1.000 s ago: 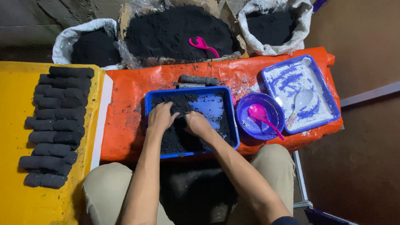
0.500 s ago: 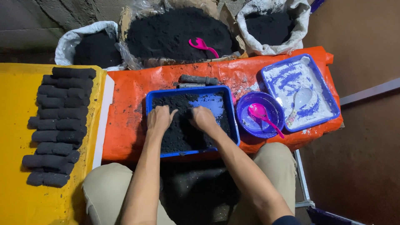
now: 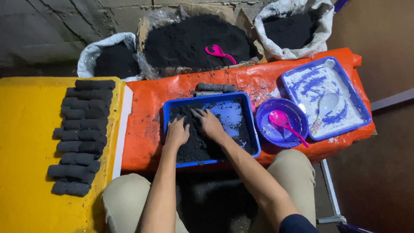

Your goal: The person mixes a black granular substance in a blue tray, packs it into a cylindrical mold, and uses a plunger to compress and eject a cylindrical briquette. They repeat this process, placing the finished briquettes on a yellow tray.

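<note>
Below, both bare hands press flat, fingers spread, into black powdery mix (image 3: 196, 144) inside a blue rectangular plastic tray (image 3: 255, 140) on orange tarp (image 3: 146, 112): left hand (image 3: 177, 132), right hand (image 3: 208, 124), gripping nothing.

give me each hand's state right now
left hand: open, fingers pressed into black powder
right hand: open, flat on the powder

A rough grey concrete wall (image 3: 51, 30) runs along the top, with sacks of black powder (image 3: 293, 26) leaning against it. A brown floor (image 3: 384, 172) lies to the right, crossed by a pale strip (image 3: 392, 100). Orange sheeting (image 3: 142, 125) and yellow sheeting (image 3: 21, 142) cover the low work surface. Light is dim
</note>
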